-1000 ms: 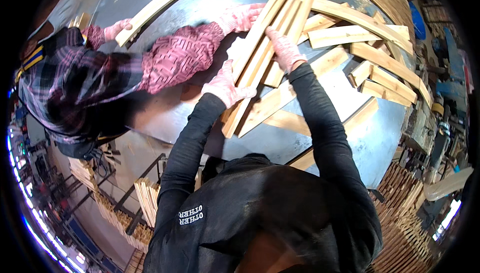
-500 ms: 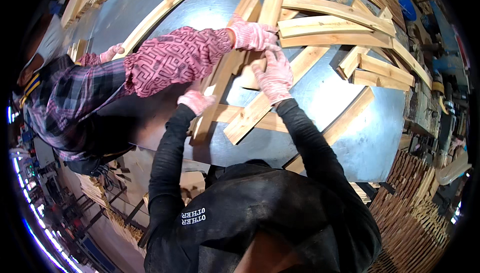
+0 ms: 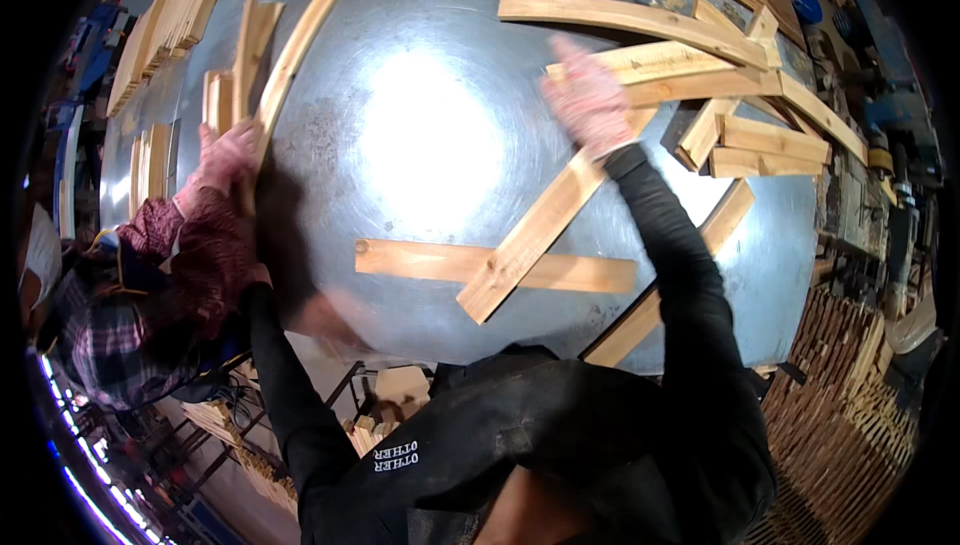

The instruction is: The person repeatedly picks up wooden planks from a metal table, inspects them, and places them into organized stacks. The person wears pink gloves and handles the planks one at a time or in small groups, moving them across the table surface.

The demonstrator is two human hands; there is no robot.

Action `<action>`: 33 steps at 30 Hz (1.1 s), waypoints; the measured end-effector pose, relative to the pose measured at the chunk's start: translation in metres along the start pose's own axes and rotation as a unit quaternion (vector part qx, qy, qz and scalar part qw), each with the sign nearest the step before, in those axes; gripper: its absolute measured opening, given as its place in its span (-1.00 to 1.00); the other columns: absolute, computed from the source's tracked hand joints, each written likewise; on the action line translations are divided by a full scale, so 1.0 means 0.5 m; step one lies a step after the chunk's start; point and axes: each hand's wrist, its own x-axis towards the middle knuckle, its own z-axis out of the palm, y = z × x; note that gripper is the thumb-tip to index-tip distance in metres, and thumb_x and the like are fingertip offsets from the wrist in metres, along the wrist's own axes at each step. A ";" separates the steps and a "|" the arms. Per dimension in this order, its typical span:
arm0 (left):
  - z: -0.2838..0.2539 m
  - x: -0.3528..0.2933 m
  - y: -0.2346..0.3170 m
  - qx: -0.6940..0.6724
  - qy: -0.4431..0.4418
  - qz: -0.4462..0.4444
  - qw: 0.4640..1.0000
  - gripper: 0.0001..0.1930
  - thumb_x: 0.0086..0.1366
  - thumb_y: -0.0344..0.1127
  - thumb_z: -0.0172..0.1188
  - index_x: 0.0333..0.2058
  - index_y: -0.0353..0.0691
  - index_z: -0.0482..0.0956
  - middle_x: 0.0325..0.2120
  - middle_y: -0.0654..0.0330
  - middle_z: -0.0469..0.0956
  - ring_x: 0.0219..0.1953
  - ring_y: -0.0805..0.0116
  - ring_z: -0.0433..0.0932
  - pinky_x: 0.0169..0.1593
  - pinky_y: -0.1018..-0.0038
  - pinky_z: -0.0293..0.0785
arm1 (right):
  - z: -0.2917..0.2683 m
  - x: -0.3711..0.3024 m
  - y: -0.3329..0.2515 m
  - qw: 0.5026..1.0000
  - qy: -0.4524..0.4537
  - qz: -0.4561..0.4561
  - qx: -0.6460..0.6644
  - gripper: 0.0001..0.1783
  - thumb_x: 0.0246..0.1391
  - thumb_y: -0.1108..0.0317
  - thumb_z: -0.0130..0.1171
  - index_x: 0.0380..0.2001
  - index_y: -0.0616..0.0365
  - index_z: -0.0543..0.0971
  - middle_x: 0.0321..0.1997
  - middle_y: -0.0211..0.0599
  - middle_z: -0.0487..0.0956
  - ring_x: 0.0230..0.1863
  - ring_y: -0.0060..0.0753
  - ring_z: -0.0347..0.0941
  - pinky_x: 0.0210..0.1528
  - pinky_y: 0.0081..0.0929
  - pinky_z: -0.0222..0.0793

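My right hand (image 3: 590,100), in a pink-and-white work glove, reaches over the left end of a light wooden board (image 3: 665,63) in the pile. It is blurred, with fingers stretched out and apart and nothing seen in them. Below its wrist a wooden plank (image 3: 535,245) lies slanting across another plank (image 3: 410,261). My left arm stretches to the far left, where my left hand (image 3: 256,273) is almost wholly hidden behind a co-worker's sleeve; its fingers do not show. The co-worker's gloved hands (image 3: 225,155) are at several upright-looking strips (image 3: 243,65) on the left.
A metal table (image 3: 330,145) carries the wood. More boards (image 3: 775,135) lie crossed at the right, and a plank (image 3: 725,217) rests near the right front. Stacked strips (image 3: 185,5) stand at the far left. Piled slats (image 3: 840,385) fill the floor at right.
The strips from the middle of the table are now at the left with the co-worker, whose arms have drawn back. My left hand has moved left; my right hand has moved up and right.
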 end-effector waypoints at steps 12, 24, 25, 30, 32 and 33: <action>0.094 -0.384 0.431 -0.314 0.135 0.534 0.773 -0.06 -0.01 0.05 0.41 0.24 -0.35 0.20 0.15 -0.22 0.31 0.21 -0.20 0.29 0.28 -0.05 0.14 | -0.093 0.162 0.209 0.889 -0.385 0.059 -0.241 0.07 -0.14 -0.53 0.00 0.20 0.17 0.39 0.16 -0.07 0.49 0.19 -0.14 0.41 0.18 -0.34 0.32; 0.106 -0.350 0.644 -0.826 -0.218 0.155 0.496 -0.37 0.12 -0.63 0.20 0.14 -0.37 0.11 -0.10 0.08 0.35 -0.22 0.44 0.42 -0.28 0.56 0.47 | -0.133 -0.172 0.049 0.923 -0.350 0.102 0.120 0.31 -0.24 -0.27 0.34 0.39 0.24 -0.07 0.34 0.20 0.20 0.36 0.05 0.16 0.34 -0.27 0.12; 0.106 -0.323 0.657 -0.837 -0.178 0.128 0.501 -0.45 0.13 -0.62 0.19 0.08 -0.39 0.17 -0.18 0.11 0.39 -0.25 0.45 0.42 -0.29 0.57 0.47 | -0.156 -0.193 0.014 0.922 -0.384 0.050 0.021 0.40 -0.32 -0.27 0.40 0.42 0.14 -0.15 0.37 0.21 0.12 0.39 0.19 0.07 0.35 -0.14 0.10; 0.133 -0.352 0.627 -0.847 -0.302 0.175 0.402 -0.55 0.23 -0.45 0.20 0.05 -0.46 0.30 -0.29 0.14 0.43 -0.21 0.33 0.47 -0.12 0.45 0.48 | -0.128 -0.321 -0.007 0.912 -0.275 0.275 0.129 0.27 -0.22 -0.04 0.45 0.42 0.11 -0.10 0.36 0.23 0.15 0.35 0.25 0.10 0.35 -0.09 0.10; 0.082 -0.480 0.594 -0.884 -0.358 -0.017 0.299 -0.58 0.26 -0.35 0.24 0.03 -0.39 0.38 -0.23 0.14 0.45 -0.19 0.37 0.47 -0.04 0.49 0.47 | -0.120 -0.330 0.007 0.907 -0.238 0.311 0.156 0.21 -0.17 -0.02 0.42 0.41 0.13 -0.07 0.34 0.18 0.20 0.34 0.17 0.15 0.34 -0.13 0.12; 0.058 -0.547 0.584 -0.769 -0.284 0.077 0.568 -0.53 0.27 -0.38 0.23 0.09 -0.39 0.31 -0.21 0.16 0.44 -0.21 0.38 0.47 -0.07 0.50 0.49 | -0.146 -0.308 -0.018 0.908 -0.260 0.320 0.077 0.07 -0.09 0.02 0.38 0.37 0.18 0.05 0.28 0.14 0.30 0.29 0.07 0.25 0.31 -0.18 0.17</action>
